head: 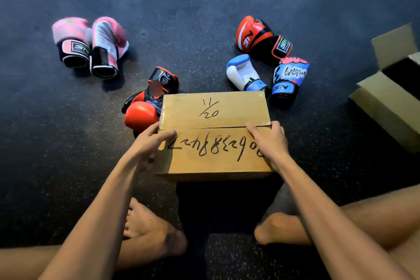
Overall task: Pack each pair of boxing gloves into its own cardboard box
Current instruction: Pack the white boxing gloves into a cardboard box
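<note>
Opening step: left hand and right hand rest, fingers fairly straight, on the closed cardboard box between them. All the boxing gloves lie unpacked beyond them. Next, the flaps likely need lifting at the seam.

Bare left hand; bare right hand; bare forearms, feet.

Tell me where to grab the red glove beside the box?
Probably the black cuff, coming from the left. The red glove lies with its fat round end toward you, too bulky to pinch, and the box blocks its right side.
</note>
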